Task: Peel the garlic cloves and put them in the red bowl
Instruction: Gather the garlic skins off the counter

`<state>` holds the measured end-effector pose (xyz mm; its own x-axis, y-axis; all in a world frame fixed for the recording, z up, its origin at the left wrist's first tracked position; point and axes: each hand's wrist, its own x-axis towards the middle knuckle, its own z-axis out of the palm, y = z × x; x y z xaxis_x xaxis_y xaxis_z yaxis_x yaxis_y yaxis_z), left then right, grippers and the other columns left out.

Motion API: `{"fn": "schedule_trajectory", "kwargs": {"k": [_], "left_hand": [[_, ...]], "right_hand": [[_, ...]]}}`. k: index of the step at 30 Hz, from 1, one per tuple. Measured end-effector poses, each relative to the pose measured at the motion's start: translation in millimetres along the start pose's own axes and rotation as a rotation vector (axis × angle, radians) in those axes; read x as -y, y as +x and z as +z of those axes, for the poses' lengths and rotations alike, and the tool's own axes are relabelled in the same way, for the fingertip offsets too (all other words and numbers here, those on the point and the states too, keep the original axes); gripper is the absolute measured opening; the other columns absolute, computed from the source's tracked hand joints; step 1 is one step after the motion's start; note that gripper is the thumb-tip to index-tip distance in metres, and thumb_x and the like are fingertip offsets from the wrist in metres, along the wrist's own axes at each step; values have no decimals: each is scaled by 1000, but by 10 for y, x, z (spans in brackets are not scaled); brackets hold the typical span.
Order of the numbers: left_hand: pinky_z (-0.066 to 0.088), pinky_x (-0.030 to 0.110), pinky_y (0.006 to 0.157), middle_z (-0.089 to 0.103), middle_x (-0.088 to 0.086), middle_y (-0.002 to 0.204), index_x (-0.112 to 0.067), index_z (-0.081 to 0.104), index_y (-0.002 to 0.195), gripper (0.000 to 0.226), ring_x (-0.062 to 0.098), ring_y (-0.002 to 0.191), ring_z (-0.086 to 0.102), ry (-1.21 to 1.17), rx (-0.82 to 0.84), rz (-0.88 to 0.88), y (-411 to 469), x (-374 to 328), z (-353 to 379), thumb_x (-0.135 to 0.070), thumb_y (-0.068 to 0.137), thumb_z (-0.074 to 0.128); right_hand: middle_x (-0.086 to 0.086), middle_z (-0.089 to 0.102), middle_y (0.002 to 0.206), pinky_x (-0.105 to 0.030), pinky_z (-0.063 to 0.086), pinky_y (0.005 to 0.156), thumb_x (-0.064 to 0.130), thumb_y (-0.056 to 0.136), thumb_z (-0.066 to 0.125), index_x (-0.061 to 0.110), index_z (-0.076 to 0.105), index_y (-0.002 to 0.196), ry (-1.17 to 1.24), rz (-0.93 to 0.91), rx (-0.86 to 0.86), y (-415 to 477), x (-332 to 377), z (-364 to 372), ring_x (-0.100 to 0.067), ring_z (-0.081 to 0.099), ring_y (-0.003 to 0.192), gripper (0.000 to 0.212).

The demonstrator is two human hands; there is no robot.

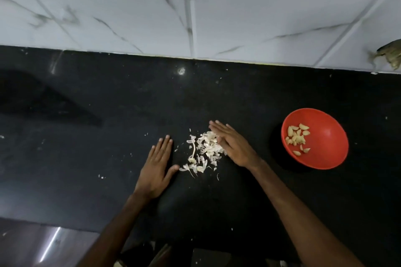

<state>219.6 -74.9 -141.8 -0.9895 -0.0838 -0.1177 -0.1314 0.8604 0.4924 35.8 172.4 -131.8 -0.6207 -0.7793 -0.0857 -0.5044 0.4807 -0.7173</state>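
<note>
The light is dim and cool. The white tiled wall (238, 6) at twelve o'clock is brightest, its veins smeared by blur and its grout lines bowed by the wide lens. The black counter (108, 104) soaks up light, with a small glare spot toward twelve and a broad shadow at nine. The red bowl (332, 147) at three casts a soft shadow on its nine o'clock side. A bright streak glares off the metal surface (26, 245) at seven.

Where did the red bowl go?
In the head view, the red bowl sits on the black counter, off to the right of the right hand and the pile of garlic skins. Peeled garlic cloves lie inside it.
</note>
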Motion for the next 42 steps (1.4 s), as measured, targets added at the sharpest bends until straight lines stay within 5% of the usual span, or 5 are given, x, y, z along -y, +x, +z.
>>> {"fn": "schedule_trajectory", "kwargs": {"k": [8,16,21,31,42], "left_hand": [[20,33,126,26,-13,165,-25,25,160,62,7,153,20,-570,-113,3,24,-771,194,-50,104,36],[27,25,121,40,-7,159,-13,38,155,62,2,147,33,-876,-368,-244,209,-469,-7,-49,105,31],[32,21,118,44,-9,156,-17,42,153,62,0,143,38,-1003,-286,-289,261,-410,-27,-53,104,31],[39,13,108,52,-1,150,-7,45,148,75,3,136,49,-1284,-334,-351,344,-288,-147,-58,97,22],[37,36,115,59,5,144,-9,51,144,82,20,135,52,-1772,-282,-473,554,-557,-311,-67,101,13]], "right_hand": [[6,23,167,-42,20,126,51,108,27,16,40,154,112,268,-486,-333,108,333,-9,11,156,59],[-3,1,171,-41,-5,126,84,87,24,18,12,163,-255,112,-196,-74,732,928,-16,-3,157,101],[-10,30,164,-47,17,125,59,94,45,11,37,154,-381,22,-241,-126,896,1294,-26,23,153,77],[-5,64,98,-34,56,61,23,85,44,9,66,110,-504,18,-478,146,874,1126,-23,63,79,36],[11,38,49,-29,28,49,24,105,55,24,41,54,714,340,-1049,460,1461,662,-9,33,49,52]]}}
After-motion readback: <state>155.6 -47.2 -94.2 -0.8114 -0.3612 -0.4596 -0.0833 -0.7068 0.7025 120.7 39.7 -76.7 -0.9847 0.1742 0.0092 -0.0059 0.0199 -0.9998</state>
